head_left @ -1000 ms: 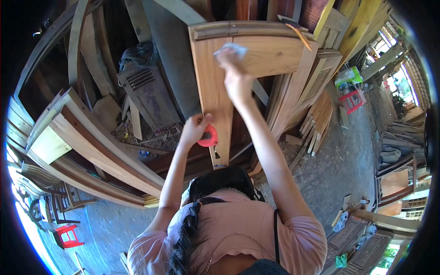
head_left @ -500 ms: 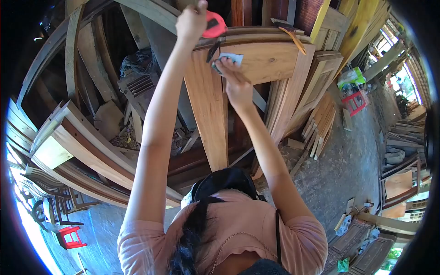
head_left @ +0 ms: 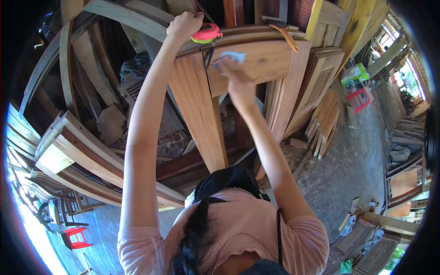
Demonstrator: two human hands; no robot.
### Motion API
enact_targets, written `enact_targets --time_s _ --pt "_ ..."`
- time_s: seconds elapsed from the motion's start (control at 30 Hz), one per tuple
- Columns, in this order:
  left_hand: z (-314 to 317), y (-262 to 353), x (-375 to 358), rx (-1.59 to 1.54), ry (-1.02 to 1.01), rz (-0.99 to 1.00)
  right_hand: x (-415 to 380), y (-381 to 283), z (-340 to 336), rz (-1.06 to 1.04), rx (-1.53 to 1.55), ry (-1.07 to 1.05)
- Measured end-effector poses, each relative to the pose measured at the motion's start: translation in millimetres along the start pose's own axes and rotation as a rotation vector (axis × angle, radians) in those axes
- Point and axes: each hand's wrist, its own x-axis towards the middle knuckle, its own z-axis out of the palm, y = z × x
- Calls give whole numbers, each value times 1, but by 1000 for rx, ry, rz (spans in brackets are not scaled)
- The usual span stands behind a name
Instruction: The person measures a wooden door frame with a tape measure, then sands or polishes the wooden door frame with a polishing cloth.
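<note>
A tall wooden door (head_left: 201,114) stands upright in front of me. My left hand (head_left: 183,25) is raised to its top edge and grips a red tape measure (head_left: 207,33) that rests on the top rail. Just below, my right hand (head_left: 236,80) presses a pale crumpled piece of paper (head_left: 229,58) flat against the door's upper panel. A dark strap hangs down from the tape measure beside the paper.
Curved wooden frames (head_left: 78,151) lean at the left. More door panels (head_left: 318,73) and stacked slats (head_left: 327,119) stand at the right on a concrete floor. A hammer (head_left: 279,25) lies on the door top. A red stool (head_left: 75,236) sits at lower left.
My left hand rose from the door's lower stile to its top edge with the tape measure, then laid it on the top rail. My right hand stayed on the paper.
</note>
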Motion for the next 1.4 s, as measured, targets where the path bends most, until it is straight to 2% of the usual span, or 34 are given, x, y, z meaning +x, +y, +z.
enact_targets --time_s 0.03,0.07,0.1,0.13,0.2,0.23,0.27,0.3,0.33,0.4,0.43,0.47,0.5,0.53,0.57,0.63,0.7,0.73,0.77,0.87,0.93,0.97,1.0,1.07,1.13,1.17,1.2,1.27,1.33,1.37,1.4 --pt "-2 3 -8 -8 9 14 4 18 -8 21 -54 91" --pt "-3 3 -10 -8 10 11 8 31 -21 226 -17 83" --pt "-2 2 -10 -40 18 19 21 45 -28 286 5 224" --pt "0 0 -12 -72 24 26 22 43 -27 285 6 218" --pt "5 -10 -12 -102 30 71 26 31 -16 284 15 352" --pt "7 -13 -9 -128 37 121 15 16 -9 308 68 243" --pt "5 -12 -13 -125 43 124 14 0 3 195 128 220" --pt "4 -11 -25 -187 132 163 9 -14 17 45 20 146" --pt "3 -10 -37 -249 216 204 5 -13 18 53 18 149" --pt "-6 -18 -59 -268 355 273 16 -14 10 -75 77 133" --pt "-12 -19 -82 -321 438 310 9 4 2 18 25 90" --pt "-15 -21 -98 -375 495 308 12 27 -13 22 22 96" --pt "-6 -31 -104 -306 680 391 18 53 -29 204 38 187" --pt "-2 -38 -113 -195 718 350 21 66 -38 386 53 274" --pt "8 -42 -117 -176 765 341 21 66 -39 382 48 269" --pt "21 -47 -119 -159 808 334 19 56 -33 563 86 212" --pt "24 -46 -115 -295 832 239 11 33 -13 119 13 284" --pt "24 -42 -117 -240 837 202 0 12 -10 236 179 76" --pt "25 -43 -117 -251 847 231 2 4 -7 28 119 130" --pt "27 -46 -116 -256 878 274 -3 46 -18 -68 86 92" --pt "27 -46 -119 -275 819 189 2 81 -44 259 52 156" --pt "27 -46 -119 -251 838 202 7 95 -61 626 71 33" --pt "28 -47 -118 -254 837 196 12 116 -59 452 24 345" --pt "28 -47 -117 -210 879 247 7 129 -45 364 -81 414" --pt "27 -43 -119 -213 868 221 8 86 -58 651 60 79" --pt "26 -43 -119 -223 858 205 -5 89 -40 366 120 198" --pt "27 -44 -119 -233 843 191 -6 87 -38 93 30 229" --pt "29 -48 -118 -226 854 213 -12 100 -43 -80 -32 154" --pt "29 -47 -117 -219 862 233 -9 129 -67 65 -42 95" --pt "29 -46 -118 -210 864 219 -6 152 -73 70 -40 93" --pt "29 -45 -119 -202 868 204 2 178 -75 151 -50 275"
